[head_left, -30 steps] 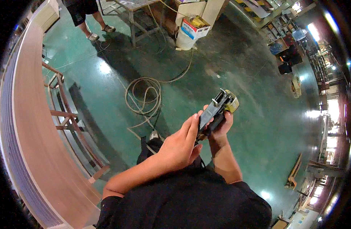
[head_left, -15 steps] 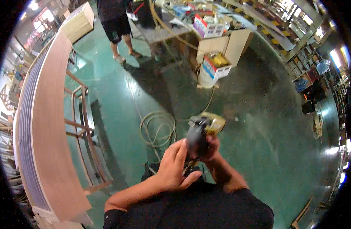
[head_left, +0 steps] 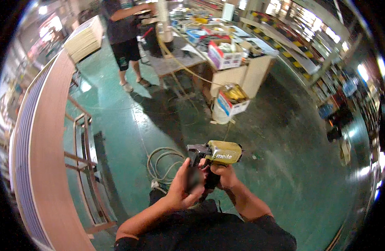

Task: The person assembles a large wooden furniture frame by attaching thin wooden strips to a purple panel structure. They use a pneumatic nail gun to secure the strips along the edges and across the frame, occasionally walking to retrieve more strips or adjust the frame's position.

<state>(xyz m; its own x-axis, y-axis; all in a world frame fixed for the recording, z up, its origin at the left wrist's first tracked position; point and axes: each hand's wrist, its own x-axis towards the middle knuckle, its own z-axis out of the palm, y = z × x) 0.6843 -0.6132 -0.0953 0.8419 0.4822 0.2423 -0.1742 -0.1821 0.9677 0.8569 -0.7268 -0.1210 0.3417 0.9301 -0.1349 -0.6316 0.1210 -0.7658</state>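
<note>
Hands meet at chest height over the green floor [head_left: 284,138]. I see my right hand [head_left: 224,175] with fingers clamped on the grip of a yellow-green pneumatic nail gun [head_left: 217,153], its dark nose pointing left. My left hand [head_left: 185,186] wraps fingers around the blurred lower part beneath it. Coiled hose [head_left: 163,165] lies on the floor just beyond; a long wooden panel [head_left: 46,159] runs along my left.

Olive-yellow pneumatic nail gun [head_left: 221,153] with black nose, held level at chest height
</note>
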